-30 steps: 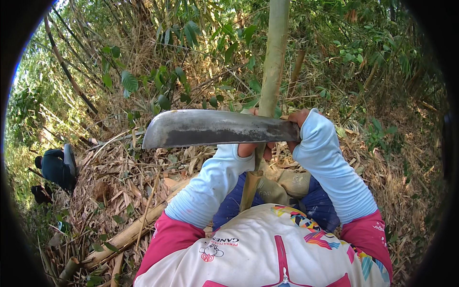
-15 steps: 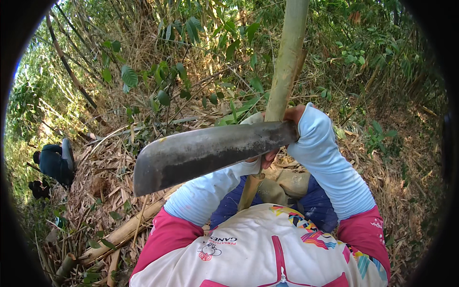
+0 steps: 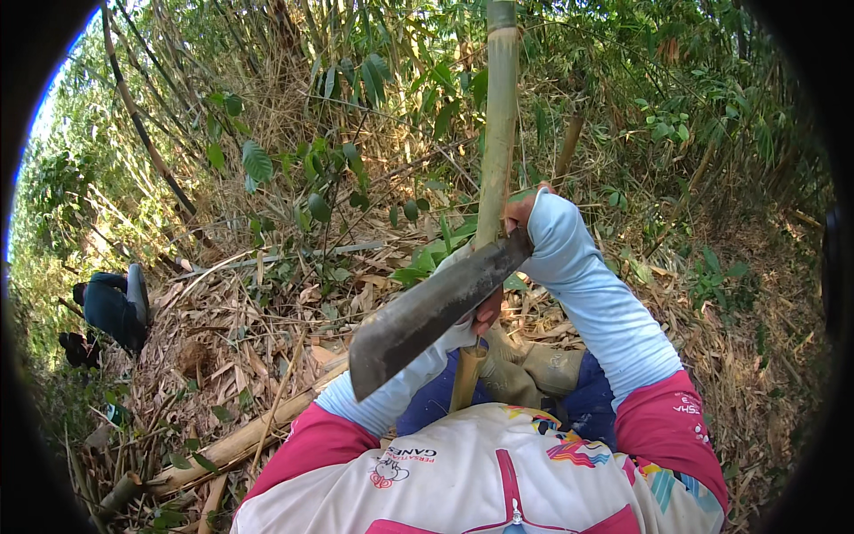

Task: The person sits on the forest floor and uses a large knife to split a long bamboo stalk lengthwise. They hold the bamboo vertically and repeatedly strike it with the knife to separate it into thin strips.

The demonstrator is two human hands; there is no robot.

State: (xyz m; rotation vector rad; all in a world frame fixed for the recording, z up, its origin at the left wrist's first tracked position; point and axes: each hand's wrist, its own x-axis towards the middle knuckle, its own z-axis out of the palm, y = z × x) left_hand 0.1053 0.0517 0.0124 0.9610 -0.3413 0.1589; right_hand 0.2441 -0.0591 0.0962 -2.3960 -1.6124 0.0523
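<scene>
Machete slants across the middle of the view, its long axis running from 2 o'clock to 8, the broad tip aimed at about 8. The right hand clenches its butt end, the handle hidden in the fist. Beneath the blade, the left hand, partly covered, grasps a pole that rises toward 12 o'clock. Half a second earlier, the blade lay flatter, its tip between 8 and 9 o'clock; a second earlier, it pointed almost to 9. The pole, tipped a little toward 1 o'clock half a second ago, now stands straighter, a dark green band showing near its top. A co-worker in dark clothing bends at 9 o'clock; a log lies toward 7.
</scene>
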